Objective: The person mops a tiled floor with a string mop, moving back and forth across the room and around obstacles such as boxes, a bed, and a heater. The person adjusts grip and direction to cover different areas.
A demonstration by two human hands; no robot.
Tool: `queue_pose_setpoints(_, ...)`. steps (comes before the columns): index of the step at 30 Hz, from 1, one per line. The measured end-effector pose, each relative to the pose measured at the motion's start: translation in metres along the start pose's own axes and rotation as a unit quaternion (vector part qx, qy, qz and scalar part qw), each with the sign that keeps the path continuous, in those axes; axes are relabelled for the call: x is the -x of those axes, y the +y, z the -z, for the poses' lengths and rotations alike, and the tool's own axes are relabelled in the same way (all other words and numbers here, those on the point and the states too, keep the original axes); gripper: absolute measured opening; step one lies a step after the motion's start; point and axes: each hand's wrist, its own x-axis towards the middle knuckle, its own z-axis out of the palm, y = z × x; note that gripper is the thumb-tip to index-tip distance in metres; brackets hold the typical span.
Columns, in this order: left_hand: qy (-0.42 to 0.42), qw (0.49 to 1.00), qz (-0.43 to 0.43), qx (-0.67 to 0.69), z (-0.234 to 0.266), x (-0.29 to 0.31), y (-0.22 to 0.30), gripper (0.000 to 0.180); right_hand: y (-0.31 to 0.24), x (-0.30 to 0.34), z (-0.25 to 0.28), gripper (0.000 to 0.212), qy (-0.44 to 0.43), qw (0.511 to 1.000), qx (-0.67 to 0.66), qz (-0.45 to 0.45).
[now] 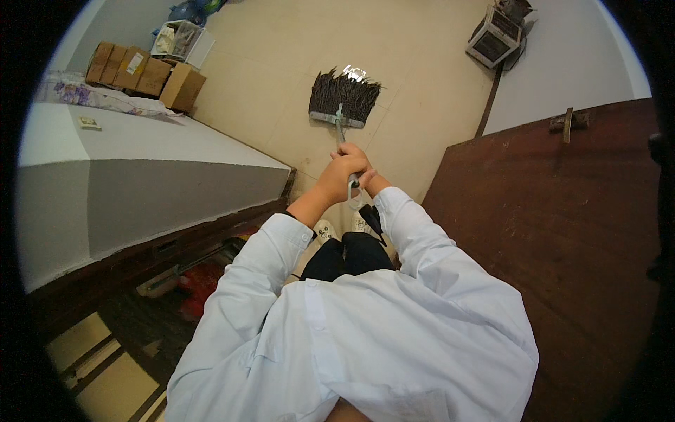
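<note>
A mop (344, 98) with dark, stringy strands lies spread on the pale tiled floor ahead of me, its grey handle running back toward my body. Both my hands are closed round that handle, one close to the other. My left hand (343, 174) wraps the upper end, where a pale hanging loop (355, 198) dangles. Slightly farther down the shaft, my right hand (355, 152) grips it, partly hidden behind the left. A black strap-like thing (370, 219) hangs beside my right cuff.
A brown wooden door (541, 232) with a metal latch stands open on my right. To my left runs a wall (176, 190). Cardboard boxes (133, 69) and a white crate (184, 41) sit at far left; a white box-shaped appliance (494, 36) stands at far right.
</note>
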Motion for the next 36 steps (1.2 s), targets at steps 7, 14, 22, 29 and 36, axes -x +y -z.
queue_pose_setpoints(7,0.004,0.996,-0.088,0.029,-0.022,-0.021,0.042,0.026,-0.009,0.040,0.057,0.024,-0.056,0.988,0.042,0.138)
queue_pose_setpoints(14,-0.091,0.979,-0.075,0.165,0.010,0.006,0.077,0.029,-0.038,0.067,0.048,0.026,-0.060,0.991,0.047,0.112)
queue_pose_setpoints(22,0.009,0.987,-0.012,0.157,0.115,0.013,0.081,0.034,-0.132,0.012,0.016,0.029,0.000,0.991,0.027,0.132)
queue_pose_setpoints(29,0.106,0.976,-0.157,0.106,0.170,-0.012,0.119,0.042,-0.215,-0.035,0.028,0.031,0.039,0.979,-0.021,0.200)
queue_pose_setpoints(36,0.240,0.952,-0.177,0.066,0.183,-0.006,0.134,0.046,-0.247,-0.045,0.032,0.034,0.044,0.968,-0.073,0.234)
